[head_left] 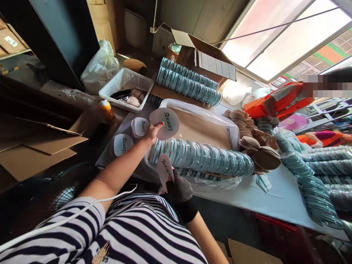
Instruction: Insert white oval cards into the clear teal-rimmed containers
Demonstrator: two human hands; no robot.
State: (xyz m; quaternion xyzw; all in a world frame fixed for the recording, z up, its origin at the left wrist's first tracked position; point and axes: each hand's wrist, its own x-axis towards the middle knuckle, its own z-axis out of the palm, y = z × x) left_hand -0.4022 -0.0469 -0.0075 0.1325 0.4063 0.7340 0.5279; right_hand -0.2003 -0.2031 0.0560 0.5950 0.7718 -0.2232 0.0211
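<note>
My left hand (153, 133) is bare and pinches the edge of a rounded white card (167, 124) printed "beauty". My right hand (179, 187), in a dark striped glove, grips another such card (164, 171), tilted close to my body. Left of my left hand lie two stacks of printed cards, one stack (139, 127) beside the wrist and another stack (123, 145) nearer the table's corner. In front of my right hand runs a long row of teal-edged round packs (203, 157) in clear wrapping, beside a cardboard sheet (203, 126) in a plastic-lined box.
A white perforated basket (126, 80) stands at the back left. Behind are more rows of packs (189, 81) and an open carton (209, 55). Brown card pieces (242, 124) pile up on the right, near a person in orange (283, 99) and further packs (319, 198).
</note>
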